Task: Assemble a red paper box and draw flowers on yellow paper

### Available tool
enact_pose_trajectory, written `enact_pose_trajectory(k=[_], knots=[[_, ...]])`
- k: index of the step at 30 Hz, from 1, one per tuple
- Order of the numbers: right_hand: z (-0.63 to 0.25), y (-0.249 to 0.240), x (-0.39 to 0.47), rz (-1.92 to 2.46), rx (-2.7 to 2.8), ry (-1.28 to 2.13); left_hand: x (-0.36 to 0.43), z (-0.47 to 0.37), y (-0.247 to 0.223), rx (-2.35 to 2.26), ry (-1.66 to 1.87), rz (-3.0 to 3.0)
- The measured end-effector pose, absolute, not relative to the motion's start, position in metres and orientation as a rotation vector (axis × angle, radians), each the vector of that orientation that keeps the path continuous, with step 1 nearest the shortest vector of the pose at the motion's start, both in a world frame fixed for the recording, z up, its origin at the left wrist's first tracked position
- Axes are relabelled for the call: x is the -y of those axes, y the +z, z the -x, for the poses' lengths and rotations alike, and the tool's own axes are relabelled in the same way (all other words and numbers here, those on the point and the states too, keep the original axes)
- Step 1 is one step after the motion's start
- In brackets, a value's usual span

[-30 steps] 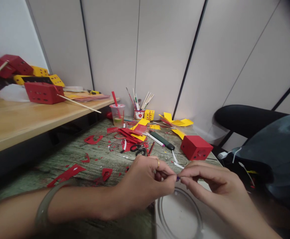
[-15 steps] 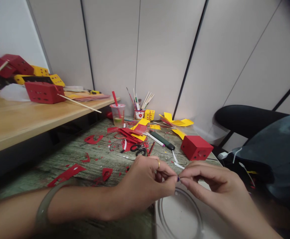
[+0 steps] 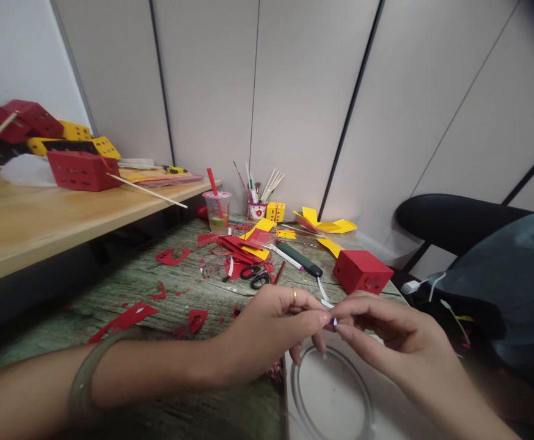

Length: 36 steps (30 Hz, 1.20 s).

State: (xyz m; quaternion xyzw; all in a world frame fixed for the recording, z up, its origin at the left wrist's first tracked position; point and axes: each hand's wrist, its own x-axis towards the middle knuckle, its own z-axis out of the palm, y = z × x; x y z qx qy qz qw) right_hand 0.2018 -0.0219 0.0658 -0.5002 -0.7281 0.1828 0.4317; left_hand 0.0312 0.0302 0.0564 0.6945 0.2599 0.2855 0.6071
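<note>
The right hand [image 3: 398, 342] is pinching a tiny purple-and-white piece [image 3: 333, 321] between thumb and fingers, and the left hand [image 3: 278, 324] is meeting it there, its fingertips nearly closed. The piece is hovering over the far edge of a white board [image 3: 386, 397], above the bench [image 3: 166, 311]. A red box [image 3: 362, 271] is sitting just beyond the right hand.

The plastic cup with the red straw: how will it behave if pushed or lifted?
The cup narrows toward its base, so a push near the rim could tip it. Its clear wall looks thin and may bend if squeezed. Liquid fills only the lower part, so it should be fairly light for its size.
</note>
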Motion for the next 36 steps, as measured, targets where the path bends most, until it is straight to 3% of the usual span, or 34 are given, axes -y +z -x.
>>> enact_pose_trajectory(k=[16,25,36], knots=[[-0.191,0.055,0.022,1.300,1.593,0.408,-0.030,-0.036,0.048,-0.696,0.722,-1.517],[-0.187,0.054,0.021,1.320,1.549,0.395,-0.025,-0.037,0.050,-0.762,0.888,-1.883],[-0.177,0.045,0.013,1.294,1.128,0.968,-0.031,-0.035,0.043,-0.879,0.866,-2.139]])
